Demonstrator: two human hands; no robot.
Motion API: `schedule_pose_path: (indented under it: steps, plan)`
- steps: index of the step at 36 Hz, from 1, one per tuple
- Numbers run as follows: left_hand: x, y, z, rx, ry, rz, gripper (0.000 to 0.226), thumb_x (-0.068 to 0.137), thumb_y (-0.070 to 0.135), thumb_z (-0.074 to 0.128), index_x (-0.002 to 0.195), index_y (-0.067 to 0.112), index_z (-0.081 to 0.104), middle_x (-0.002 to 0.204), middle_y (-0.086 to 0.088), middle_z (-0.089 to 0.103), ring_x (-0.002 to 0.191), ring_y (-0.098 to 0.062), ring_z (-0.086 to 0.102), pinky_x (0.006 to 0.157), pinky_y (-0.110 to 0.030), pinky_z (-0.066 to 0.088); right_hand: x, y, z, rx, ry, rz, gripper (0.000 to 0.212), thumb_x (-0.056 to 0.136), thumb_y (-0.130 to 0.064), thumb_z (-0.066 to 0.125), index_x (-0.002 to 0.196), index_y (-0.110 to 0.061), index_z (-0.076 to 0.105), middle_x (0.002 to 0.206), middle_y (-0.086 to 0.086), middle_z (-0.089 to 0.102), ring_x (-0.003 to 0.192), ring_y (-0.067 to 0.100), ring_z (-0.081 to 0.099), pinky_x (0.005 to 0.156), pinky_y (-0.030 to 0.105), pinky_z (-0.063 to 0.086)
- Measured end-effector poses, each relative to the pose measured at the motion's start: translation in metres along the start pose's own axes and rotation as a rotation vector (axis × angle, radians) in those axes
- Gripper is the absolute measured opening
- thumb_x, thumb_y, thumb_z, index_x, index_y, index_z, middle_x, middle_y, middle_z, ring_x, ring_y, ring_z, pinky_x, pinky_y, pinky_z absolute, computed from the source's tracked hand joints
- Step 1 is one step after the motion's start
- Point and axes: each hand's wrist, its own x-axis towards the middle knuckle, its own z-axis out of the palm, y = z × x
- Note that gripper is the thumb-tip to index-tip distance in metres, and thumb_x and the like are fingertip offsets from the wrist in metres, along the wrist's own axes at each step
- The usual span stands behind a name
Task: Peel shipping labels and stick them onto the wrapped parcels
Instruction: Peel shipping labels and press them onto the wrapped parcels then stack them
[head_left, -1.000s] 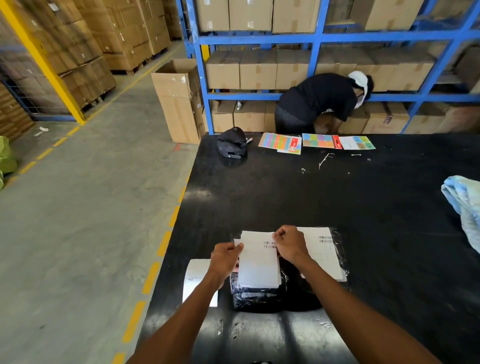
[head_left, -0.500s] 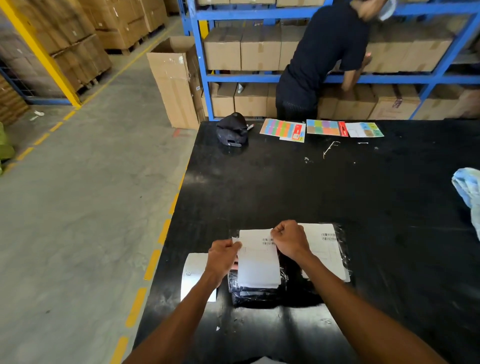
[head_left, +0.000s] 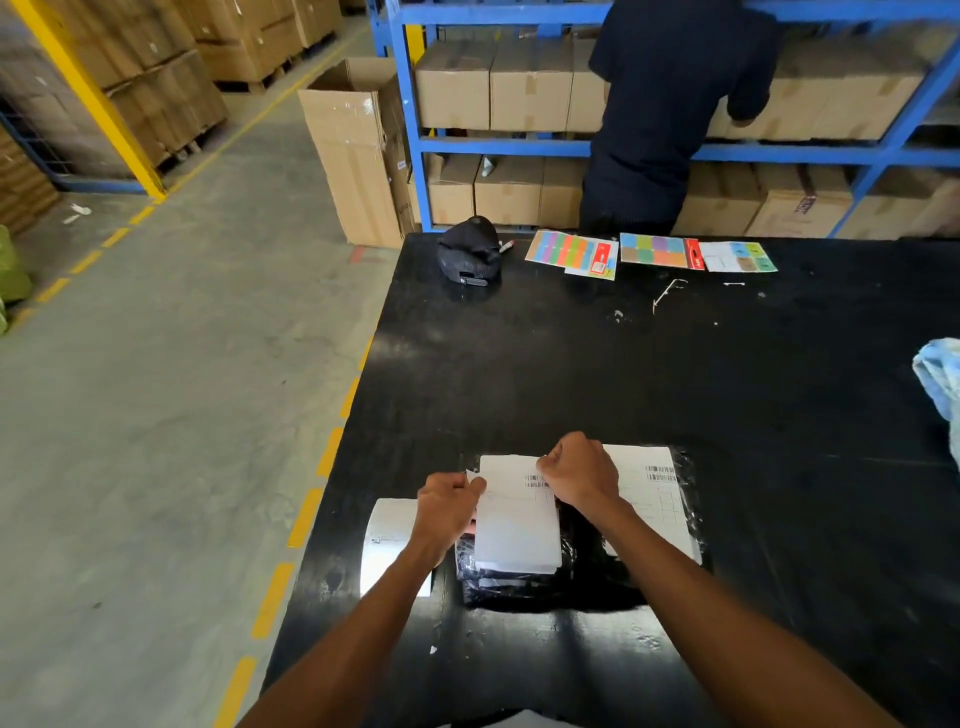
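A white shipping label (head_left: 517, 525) lies over a small stack of black wrapped parcels (head_left: 511, 584) near the front of the black table (head_left: 623, 374). My left hand (head_left: 447, 512) pinches the label's upper left corner. My right hand (head_left: 579, 470) is closed on its top edge beside the barcode. To the right lies another black parcel (head_left: 685, 499) with a white label (head_left: 652, 493) stuck on it. A white backing sheet (head_left: 387, 530) lies flat to the left, partly under my left forearm.
At the table's far edge sit a black cap (head_left: 467, 252) and coloured sticker sheets (head_left: 649, 252). A light blue cloth (head_left: 940, 379) hangs at the right edge. A person in dark clothes (head_left: 670, 114) stands at blue shelving with cardboard boxes (head_left: 519, 85). An open carton (head_left: 358, 150) stands on the floor.
The person at the shelves has straightened up from bending. My hands stay on the label, with the left now pinching its corner. The view has tilted slightly downward.
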Motion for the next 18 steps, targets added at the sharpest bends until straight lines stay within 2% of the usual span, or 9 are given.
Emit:
schedule_pose_path:
  steps: [4, 8, 11, 13, 14, 16, 18]
  plan:
    - [0.002, 0.000, -0.003, 0.009, -0.015, -0.019, 0.023, 0.095, 0.021, 0.063, 0.087, 0.002, 0.074, 0.097, -0.006, 0.078, 0.081, -0.022, 0.076, 0.071, -0.038, 0.065, 0.002, -0.004, -0.005, -0.107, -0.019, -0.024, 0.018, 0.089, -0.032, 0.065, 0.094, -0.015, 0.068, 0.094, 0.003, 0.071, 0.090, 0.027, 0.069, 0.073, 0.034, 0.052]
    - [0.008, -0.002, -0.007, -0.012, -0.062, -0.040, 0.022, 0.095, 0.021, 0.062, 0.089, 0.003, 0.074, 0.098, -0.009, 0.078, 0.083, -0.025, 0.077, 0.076, -0.044, 0.064, -0.003, -0.006, -0.007, -0.186, 0.048, -0.111, 0.031, 0.094, -0.030, 0.066, 0.116, -0.011, 0.058, 0.106, 0.007, 0.070, 0.100, 0.029, 0.069, 0.079, 0.035, 0.053]
    - [0.007, -0.002, -0.011, -0.068, -0.117, -0.073, 0.019, 0.094, 0.016, 0.061, 0.093, 0.003, 0.074, 0.097, -0.013, 0.077, 0.083, -0.028, 0.077, 0.077, -0.047, 0.063, -0.012, -0.006, -0.003, -0.223, 0.115, -0.274, 0.041, 0.095, -0.027, 0.066, 0.130, -0.014, 0.050, 0.121, 0.008, 0.061, 0.109, 0.028, 0.065, 0.088, 0.039, 0.054]
    - [0.005, 0.001, -0.013, -0.091, -0.149, -0.094, 0.018, 0.093, 0.015, 0.061, 0.094, 0.002, 0.073, 0.093, -0.016, 0.077, 0.080, -0.028, 0.077, 0.076, -0.047, 0.063, -0.022, -0.008, 0.005, -0.226, 0.048, -0.421, 0.041, 0.099, -0.026, 0.059, 0.138, -0.016, 0.049, 0.135, 0.006, 0.054, 0.120, 0.027, 0.061, 0.098, 0.042, 0.051]
    - [0.003, 0.004, -0.015, -0.091, -0.164, -0.102, 0.018, 0.093, 0.015, 0.061, 0.095, 0.001, 0.073, 0.090, -0.016, 0.077, 0.078, -0.027, 0.077, 0.075, -0.045, 0.064, -0.029, -0.008, 0.009, -0.218, -0.022, -0.481, 0.042, 0.103, -0.028, 0.052, 0.142, -0.016, 0.048, 0.144, 0.006, 0.049, 0.129, 0.027, 0.055, 0.106, 0.045, 0.046]
    - [0.001, 0.008, -0.021, -0.082, -0.207, -0.109, 0.020, 0.094, 0.016, 0.062, 0.098, 0.000, 0.073, 0.090, -0.017, 0.076, 0.077, -0.027, 0.076, 0.068, -0.038, 0.064, -0.040, -0.008, 0.021, -0.226, -0.171, -0.533, 0.050, 0.108, -0.036, 0.036, 0.154, -0.015, 0.036, 0.164, 0.005, 0.030, 0.151, 0.026, 0.030, 0.121, 0.052, 0.025]
    - [-0.002, 0.010, -0.029, -0.074, -0.273, -0.109, 0.024, 0.097, 0.020, 0.062, 0.104, 0.000, 0.072, 0.098, -0.019, 0.075, 0.081, -0.027, 0.076, 0.062, -0.033, 0.062, -0.046, -0.004, 0.033, -0.274, -0.257, -0.524, 0.062, 0.108, -0.050, 0.018, 0.161, -0.018, 0.019, 0.171, 0.000, 0.007, 0.158, 0.022, 0.004, 0.125, 0.055, 0.005]
